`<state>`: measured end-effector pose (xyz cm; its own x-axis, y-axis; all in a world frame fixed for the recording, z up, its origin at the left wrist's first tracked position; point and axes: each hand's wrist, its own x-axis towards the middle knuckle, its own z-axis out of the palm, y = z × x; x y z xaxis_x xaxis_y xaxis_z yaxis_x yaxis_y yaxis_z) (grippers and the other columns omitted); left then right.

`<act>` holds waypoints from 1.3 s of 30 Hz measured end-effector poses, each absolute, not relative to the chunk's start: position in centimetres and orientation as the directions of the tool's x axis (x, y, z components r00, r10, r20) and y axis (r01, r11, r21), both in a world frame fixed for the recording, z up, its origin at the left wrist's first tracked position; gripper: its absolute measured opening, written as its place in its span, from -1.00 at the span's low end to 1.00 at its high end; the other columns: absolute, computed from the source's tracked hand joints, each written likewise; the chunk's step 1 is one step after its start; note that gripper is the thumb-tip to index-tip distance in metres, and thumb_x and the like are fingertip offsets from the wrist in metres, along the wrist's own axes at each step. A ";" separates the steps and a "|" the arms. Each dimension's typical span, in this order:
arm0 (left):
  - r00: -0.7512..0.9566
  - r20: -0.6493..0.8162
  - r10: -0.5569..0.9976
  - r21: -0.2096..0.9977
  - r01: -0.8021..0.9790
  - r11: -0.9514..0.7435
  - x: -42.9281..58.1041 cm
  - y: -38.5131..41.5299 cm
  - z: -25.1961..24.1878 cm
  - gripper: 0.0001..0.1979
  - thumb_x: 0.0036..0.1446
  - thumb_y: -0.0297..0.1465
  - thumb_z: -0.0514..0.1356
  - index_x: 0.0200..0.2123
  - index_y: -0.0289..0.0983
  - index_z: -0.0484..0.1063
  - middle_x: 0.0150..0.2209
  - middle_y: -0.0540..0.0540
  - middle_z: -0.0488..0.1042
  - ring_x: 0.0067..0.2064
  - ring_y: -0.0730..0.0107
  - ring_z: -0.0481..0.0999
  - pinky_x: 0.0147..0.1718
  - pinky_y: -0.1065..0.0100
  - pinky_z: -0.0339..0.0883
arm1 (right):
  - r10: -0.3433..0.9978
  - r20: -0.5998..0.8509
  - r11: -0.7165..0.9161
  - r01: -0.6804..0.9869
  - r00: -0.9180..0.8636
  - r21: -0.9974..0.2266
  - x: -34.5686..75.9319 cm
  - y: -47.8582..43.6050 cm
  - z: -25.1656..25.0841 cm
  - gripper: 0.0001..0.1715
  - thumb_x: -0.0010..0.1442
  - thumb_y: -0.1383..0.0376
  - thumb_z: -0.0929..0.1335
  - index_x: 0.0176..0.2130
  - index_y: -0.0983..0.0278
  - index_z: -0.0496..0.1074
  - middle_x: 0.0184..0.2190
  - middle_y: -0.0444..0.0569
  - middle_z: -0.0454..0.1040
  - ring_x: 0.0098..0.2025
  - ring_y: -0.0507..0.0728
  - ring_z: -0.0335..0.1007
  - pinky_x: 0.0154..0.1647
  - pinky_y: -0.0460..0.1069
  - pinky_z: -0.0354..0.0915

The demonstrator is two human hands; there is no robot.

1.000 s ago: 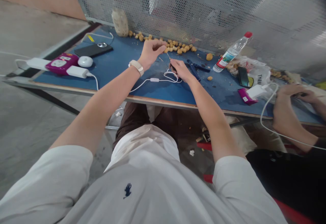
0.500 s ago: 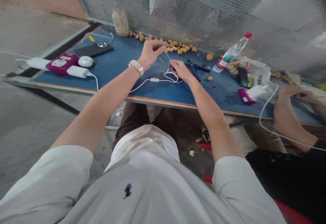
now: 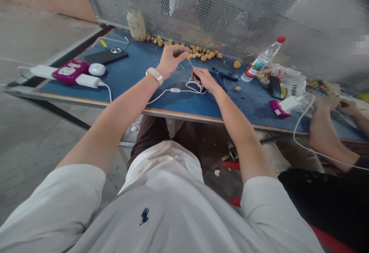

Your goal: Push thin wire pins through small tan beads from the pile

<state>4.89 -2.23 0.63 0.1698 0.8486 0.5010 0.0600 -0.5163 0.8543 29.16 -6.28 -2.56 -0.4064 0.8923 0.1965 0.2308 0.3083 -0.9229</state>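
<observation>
My left hand is closed in a pinch on a small round yellow-brown ball, perhaps a nut or a fruit; its kind is unclear. Just in front and to the right, my right hand grips a thin pointed tool with a metal shaft and a dark handle. The shaft points up and left at the ball; whether its tip touches cannot be made out. A white cable with an inline switch loops below my right hand. Blue-handled pliers lie to its right.
Similar balls lie along the mesh panel. A cloudy jar, phone and purple power adapter are leftward. Rightward stand a water bottle and plastic bag; another person's hands work beyond.
My left hand holds its place with the ball. The tool in my right hand has tilted slightly. The other person's hands have shifted a little.
</observation>
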 end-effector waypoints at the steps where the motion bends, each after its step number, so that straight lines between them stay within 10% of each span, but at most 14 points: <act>1: 0.162 0.510 0.845 0.849 0.062 -0.525 4.9 -2.0 0.5 -0.58 0.49 0.17 0.65 -0.04 -0.01 0.80 -0.23 -0.06 0.82 0.29 -0.04 0.75 0.54 -0.25 0.63 | 0.892 0.199 0.310 0.231 -0.405 -0.922 29.2 -6.3 -2.6 -0.01 0.54 -0.67 0.47 -0.05 0.18 0.50 -0.41 -0.22 0.15 -0.50 0.01 0.14 -0.64 -0.11 0.11; 24: 0.167 0.524 0.835 0.839 0.070 -0.540 5.0 -2.8 0.9 -0.55 0.49 0.24 0.63 -0.17 0.13 0.62 -0.33 0.02 0.77 0.12 0.07 0.70 0.46 -0.24 0.71 | 0.909 0.189 0.305 0.284 -0.371 -0.909 29.2 -6.3 -2.5 -0.01 0.51 -0.70 0.46 -0.04 0.13 0.49 -0.44 -0.24 0.19 -0.51 0.03 0.11 -0.61 -0.07 0.17; 39: 0.067 0.519 0.852 0.855 -0.022 -0.519 5.3 -0.5 -0.8 -0.80 0.48 -0.32 0.66 -0.05 -0.23 0.76 -0.15 -0.16 0.76 0.26 -0.15 0.87 0.42 -0.25 0.78 | 0.916 0.164 0.277 0.280 -0.366 -0.919 28.7 -7.1 -1.9 -0.10 0.58 -0.59 0.51 -0.11 0.14 0.47 -0.50 -0.27 0.15 -0.56 -0.01 0.01 -0.64 -0.07 -0.02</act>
<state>5.26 -0.50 -0.84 0.0670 0.8521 0.5191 -0.0217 -0.5189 0.8546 28.74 -7.08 -1.90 -0.3657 0.9161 0.1643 0.2800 0.2766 -0.9193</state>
